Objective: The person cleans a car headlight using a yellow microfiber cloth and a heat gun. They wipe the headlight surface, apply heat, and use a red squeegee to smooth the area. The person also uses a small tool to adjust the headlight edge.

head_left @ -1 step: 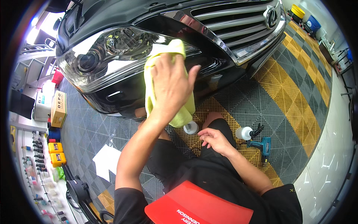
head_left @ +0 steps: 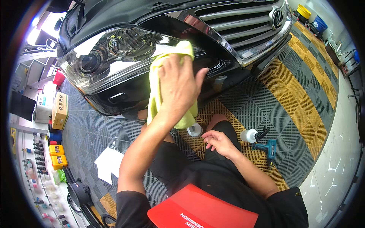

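Note:
A yellow-green microfibre cloth point(head_left: 154, 93) lies bunched against the front of a black car, at the inner lower corner of the headlight point(head_left: 110, 53). My left hand point(head_left: 178, 81) presses the cloth there, its fingers over the fabric and its thumb sticking out to the right. The cloth's lower part hangs below my palm, and the contact with the car is hidden behind it. My right hand point(head_left: 219, 143) rests on my right leg with loosely bent fingers and nothing visible in it. Just beyond its fingertips is a small white round container point(head_left: 195, 130).
A white spray bottle point(head_left: 249, 135) with a black head and a teal power tool point(head_left: 270, 150) lie right of my leg. White sheets point(head_left: 108, 163) lie on the tiled floor point(head_left: 262, 98) at left. Boxes point(head_left: 59, 111) and a rack of small bottles line the left side.
My left hand has shifted slightly right and a little down, and the cloth's top has moved with it. My right hand has stayed in place.

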{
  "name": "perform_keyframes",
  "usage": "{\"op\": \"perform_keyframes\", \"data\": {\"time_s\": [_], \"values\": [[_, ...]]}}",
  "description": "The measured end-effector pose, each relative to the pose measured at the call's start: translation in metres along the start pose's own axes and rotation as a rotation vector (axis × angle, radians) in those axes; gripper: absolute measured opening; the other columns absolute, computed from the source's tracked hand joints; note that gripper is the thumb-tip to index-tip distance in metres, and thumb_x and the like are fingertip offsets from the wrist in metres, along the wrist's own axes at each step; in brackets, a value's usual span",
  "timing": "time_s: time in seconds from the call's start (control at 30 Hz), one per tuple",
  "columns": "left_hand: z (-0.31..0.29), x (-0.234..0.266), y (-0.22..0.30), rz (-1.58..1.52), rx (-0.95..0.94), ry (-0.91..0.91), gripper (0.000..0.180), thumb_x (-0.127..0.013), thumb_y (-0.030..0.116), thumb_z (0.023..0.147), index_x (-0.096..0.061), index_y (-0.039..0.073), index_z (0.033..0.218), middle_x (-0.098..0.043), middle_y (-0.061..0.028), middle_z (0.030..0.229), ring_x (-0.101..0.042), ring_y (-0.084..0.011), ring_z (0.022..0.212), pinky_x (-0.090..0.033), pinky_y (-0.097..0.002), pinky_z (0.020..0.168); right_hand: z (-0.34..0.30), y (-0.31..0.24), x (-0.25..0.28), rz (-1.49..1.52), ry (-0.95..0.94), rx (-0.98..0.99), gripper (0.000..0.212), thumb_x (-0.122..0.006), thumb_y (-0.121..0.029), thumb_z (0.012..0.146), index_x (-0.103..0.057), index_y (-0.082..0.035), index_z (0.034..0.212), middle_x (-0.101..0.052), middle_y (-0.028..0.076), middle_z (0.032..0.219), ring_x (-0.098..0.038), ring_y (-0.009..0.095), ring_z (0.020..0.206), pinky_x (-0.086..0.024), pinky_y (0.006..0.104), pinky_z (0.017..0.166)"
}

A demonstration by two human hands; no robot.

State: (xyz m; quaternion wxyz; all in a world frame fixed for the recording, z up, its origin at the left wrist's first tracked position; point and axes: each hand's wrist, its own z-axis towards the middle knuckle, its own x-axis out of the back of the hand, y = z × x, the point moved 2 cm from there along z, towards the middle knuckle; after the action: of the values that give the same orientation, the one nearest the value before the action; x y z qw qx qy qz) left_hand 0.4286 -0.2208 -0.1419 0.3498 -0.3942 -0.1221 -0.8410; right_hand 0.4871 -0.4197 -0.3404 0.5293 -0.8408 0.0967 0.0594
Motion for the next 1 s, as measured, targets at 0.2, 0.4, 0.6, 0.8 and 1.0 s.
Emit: {"op": "perform_keyframes", "data": {"time_s": [0.2,0.4,0.6,0.8,1.0], "values": [[-0.002,-0.014,0.031,-0.063,-0.051,-0.093,0.060,-0.072,0.052,0.089,-0.065,0.000,0.117,-0.052,-0.0156,0.114,-0.051,-0.0337,0.105,-0.040,-0.0449,0.087,-0.002,-0.009,0.001,-0.005,0.021,0.001,0.029,-0.060,-0.015,0.100,-0.067,-0.001,0.125,-0.069,0.003,0.101,-0.065,0.010,0.081,-0.051,0.0256,0.067],[-0.030,-0.007,0.029,-0.553,-0.167,-0.116,0.017,-0.075,0.018,0.088,-0.069,0.005,0.097,-0.055,-0.0170,0.095,-0.057,-0.0380,0.086,-0.045,-0.0464,0.074,-0.024,-0.028,0.009,0.109,0.051,0.135,0.030,-0.059,-0.012,0.101,-0.066,0.000,0.127,-0.070,0.007,0.108,-0.067,0.012,0.086,-0.052,0.0249,0.071],[-0.123,0.024,-0.026,-1.429,0.985,-0.199,0.026,-0.061,0.019,0.107,-0.073,-0.002,0.118,-0.075,-0.0062,0.105,-0.070,-0.0095,0.090,-0.055,-0.0244,0.080,-0.118,-0.166,0.013,-0.130,0.031,0.877,0.043,-0.067,0.002,0.085,-0.065,0.001,0.127,-0.069,0.015,0.114,-0.069,0.023,0.096,-0.056,0.0330,0.086],[-0.174,0.064,-0.057,-1.456,1.143,0.132,0.035,-0.057,0.021,0.105,-0.067,-0.007,0.123,-0.074,-0.0105,0.110,-0.071,-0.0148,0.093,-0.055,-0.0277,0.083,-0.125,-0.214,-0.010,-0.213,-0.231,1.125,0.049,-0.075,-0.002,0.084,-0.064,0.001,0.132,-0.070,0.019,0.117,-0.071,0.032,0.098,-0.059,0.0370,0.082],[-0.184,0.113,-0.063,-1.511,1.018,0.320,0.035,-0.053,0.018,0.103,-0.064,-0.008,0.123,-0.074,-0.0153,0.108,-0.073,-0.0205,0.090,-0.058,-0.0313,0.085,-0.093,-0.199,-0.023,-0.226,-0.249,0.902,0.044,-0.068,0.000,0.090,-0.063,0.001,0.133,-0.068,0.012,0.115,-0.068,0.018,0.094,-0.055,0.0289,0.078]]}}
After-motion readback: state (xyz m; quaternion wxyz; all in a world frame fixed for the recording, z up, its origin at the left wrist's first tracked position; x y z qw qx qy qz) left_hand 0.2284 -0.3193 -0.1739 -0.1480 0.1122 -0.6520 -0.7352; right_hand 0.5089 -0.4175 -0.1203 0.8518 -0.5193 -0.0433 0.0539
